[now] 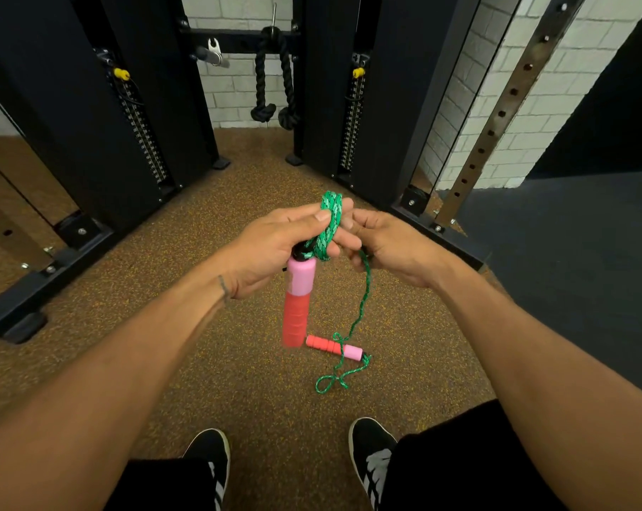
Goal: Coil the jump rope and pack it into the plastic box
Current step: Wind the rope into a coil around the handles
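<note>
A green braided jump rope has pink and red handles. My left hand grips a bundle of several green loops, and one handle hangs straight down below it. My right hand pinches the rope just right of the loops. From there a single strand drops to the floor, where the second handle lies flat with a small loop of rope beside it. No plastic box is in view.
A black cable machine stands ahead with weight stacks at left and right, its base bars running along the brown speckled floor. A black rope attachment hangs between them. My shoes are at the bottom.
</note>
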